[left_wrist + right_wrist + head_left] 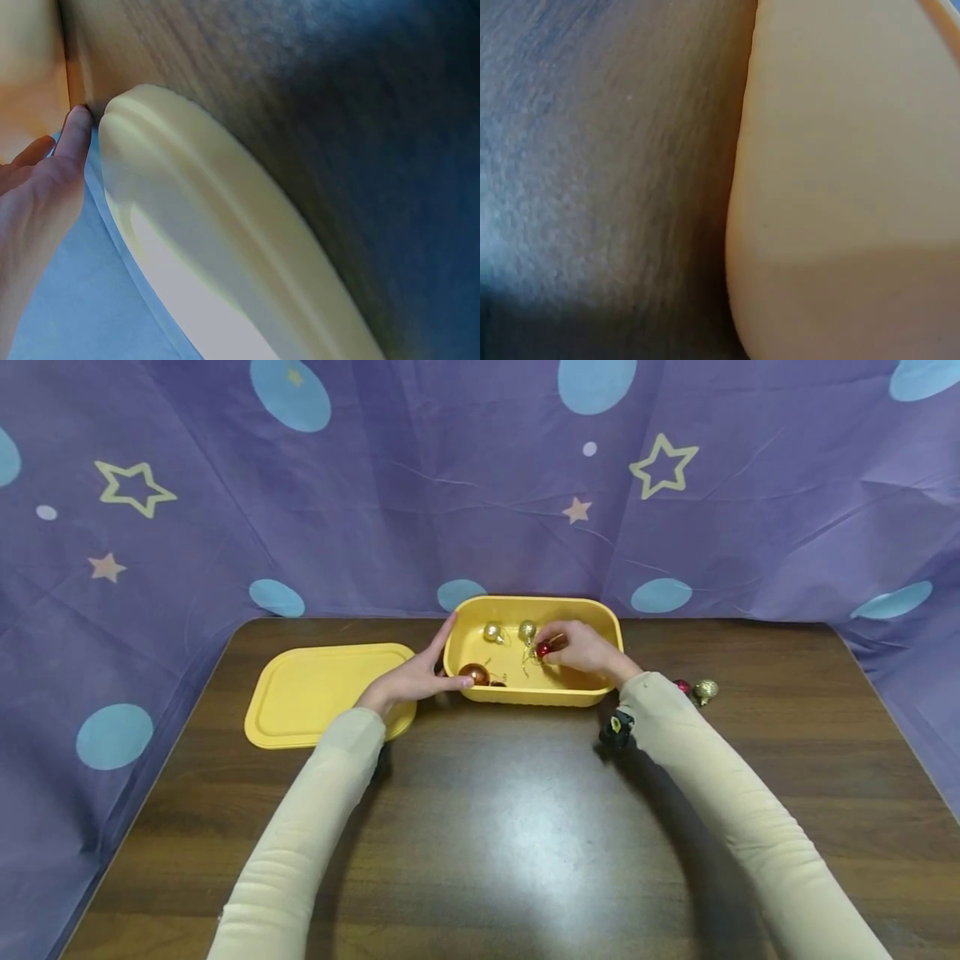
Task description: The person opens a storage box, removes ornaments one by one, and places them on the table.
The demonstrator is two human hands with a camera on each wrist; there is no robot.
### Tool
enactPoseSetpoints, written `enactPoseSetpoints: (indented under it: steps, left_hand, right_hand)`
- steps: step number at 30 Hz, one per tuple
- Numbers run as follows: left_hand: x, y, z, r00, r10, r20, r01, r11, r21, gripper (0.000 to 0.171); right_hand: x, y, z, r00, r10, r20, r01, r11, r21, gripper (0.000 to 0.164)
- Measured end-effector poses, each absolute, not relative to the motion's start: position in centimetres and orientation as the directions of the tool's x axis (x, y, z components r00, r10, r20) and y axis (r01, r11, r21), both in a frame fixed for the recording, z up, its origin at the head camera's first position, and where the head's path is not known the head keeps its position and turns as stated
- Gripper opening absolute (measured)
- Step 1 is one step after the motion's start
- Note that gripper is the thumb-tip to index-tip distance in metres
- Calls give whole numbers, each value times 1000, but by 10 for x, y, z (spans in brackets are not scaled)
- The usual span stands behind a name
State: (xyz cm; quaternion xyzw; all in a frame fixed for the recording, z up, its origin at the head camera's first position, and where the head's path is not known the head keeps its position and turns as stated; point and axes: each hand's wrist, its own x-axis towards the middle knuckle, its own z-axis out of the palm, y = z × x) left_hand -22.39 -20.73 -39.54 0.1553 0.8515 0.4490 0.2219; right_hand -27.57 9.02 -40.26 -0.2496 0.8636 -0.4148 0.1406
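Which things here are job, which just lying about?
In the job: right hand, pinching a red bauble; left hand, on the yellow box; gold baubles and copper bauble inside it.

Lying about, probably: yellow lid, not held; loose red bauble and loose gold bauble outside the box, maybe same set.

- left arm [300, 860] stretched toward the far edge of the worktop [487, 777]
- left hand [412, 680]: thumb and fingers spread apart
- right arm [738, 806] slanting inward toward that edge
- right hand [583, 648]: fingers curled, pinching
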Motion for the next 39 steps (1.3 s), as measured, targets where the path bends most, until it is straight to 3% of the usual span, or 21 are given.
enactPoseSetpoints:
  steps: [9,14,19,28,39]
  left_hand:
    - [-223,-204,-393,-853,463,-240,54,537,842,107]
    - [-223,-208,-397,-862,458,-219,87,559,824,106]
    - [-224,-208,-398,-860,463,-215,91,554,827,107]
    - [-207,-198,-364,-843,478,-245,64,543,837,105]
    - [-207,-196,-361,-842,492,-221,86,528,845,104]
  right_hand:
    - [-269,98,-391,-815,-578,39,-258,301,-918,32]
    - [-265,104,-382,-819,-573,16,-236,313,-920,36]
    - [-255,115,-374,-803,-593,65,-302,309,-902,34]
    - [-239,145,-363,-832,-553,38,-309,405,-860,34]
    - [-224,190,-353,-824,-567,21,-320,434,-842,34]
